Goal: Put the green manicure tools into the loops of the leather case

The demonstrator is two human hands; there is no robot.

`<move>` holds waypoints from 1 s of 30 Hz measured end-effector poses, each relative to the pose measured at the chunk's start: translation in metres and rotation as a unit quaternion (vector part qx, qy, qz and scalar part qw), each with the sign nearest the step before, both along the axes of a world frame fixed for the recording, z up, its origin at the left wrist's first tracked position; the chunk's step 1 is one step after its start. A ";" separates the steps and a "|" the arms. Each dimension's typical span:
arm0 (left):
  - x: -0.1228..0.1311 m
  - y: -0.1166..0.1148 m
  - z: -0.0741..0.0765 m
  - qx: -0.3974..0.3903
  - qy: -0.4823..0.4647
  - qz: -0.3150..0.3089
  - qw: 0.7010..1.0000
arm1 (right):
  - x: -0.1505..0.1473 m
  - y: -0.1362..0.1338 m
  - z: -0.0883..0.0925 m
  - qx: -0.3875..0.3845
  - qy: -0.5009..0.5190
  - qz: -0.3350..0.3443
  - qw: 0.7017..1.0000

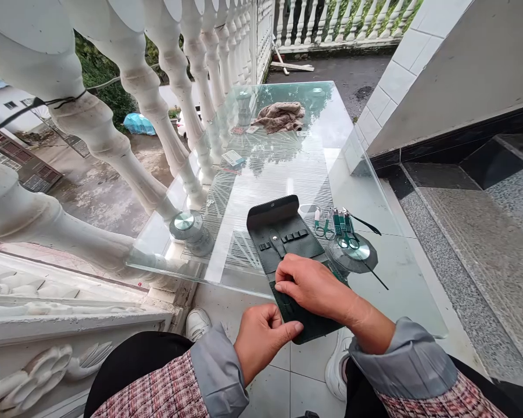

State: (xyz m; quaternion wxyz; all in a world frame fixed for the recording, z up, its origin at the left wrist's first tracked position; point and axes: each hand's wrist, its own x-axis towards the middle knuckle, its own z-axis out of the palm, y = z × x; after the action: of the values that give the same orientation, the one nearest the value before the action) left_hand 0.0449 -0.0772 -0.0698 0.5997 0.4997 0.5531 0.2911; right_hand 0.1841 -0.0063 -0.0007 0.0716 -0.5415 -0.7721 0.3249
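Note:
An unfolded dark green leather manicure case (283, 223) lies at the near edge of the glass table, its lower part reaching past the edge. My left hand (261, 338) grips the case's lower left edge, thumb on top. Over the case's middle, my right hand (309, 284) is closed in a pinch; what its fingers hold, if anything, is hidden. Just above them shows a narrow dark piece with a round silver spot (275, 238). Right of the case lie green-handled scissors (347, 241), several green nail clippers (342, 220) and a thin dark tool (366, 224).
The glass table (283, 168) stands beside white balusters (169, 98). A crumpled brown cloth (279, 118) lies at its far end, and a small blue-and-white box (232, 158) near its left side. Stone steps (466, 244) rise on the right.

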 end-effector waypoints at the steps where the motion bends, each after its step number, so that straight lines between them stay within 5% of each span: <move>1: 0.001 0.001 0.000 -0.003 -0.012 0.012 1.000 | -0.001 -0.001 0.000 0.001 -0.004 -0.002 1.000; 10: 0.008 0.000 -0.002 -0.036 -0.012 0.016 0.999 | -0.005 -0.003 -0.002 0.004 -0.009 -0.006 1.000; 22: 0.003 0.001 0.000 -0.046 -0.006 -0.052 0.998 | 0.004 0.002 -0.004 -0.013 0.034 0.020 0.999; 30: 0.006 -0.010 -0.002 -0.073 -0.054 -0.010 0.996 | 0.009 0.006 -0.007 -0.032 0.042 0.029 0.998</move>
State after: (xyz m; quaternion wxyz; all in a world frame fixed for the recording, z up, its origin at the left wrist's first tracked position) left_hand 0.0512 -0.0875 -0.0721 0.6666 0.4436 0.5347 0.2702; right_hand 0.1928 -0.0008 -0.0078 0.0772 -0.5065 -0.7733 0.3736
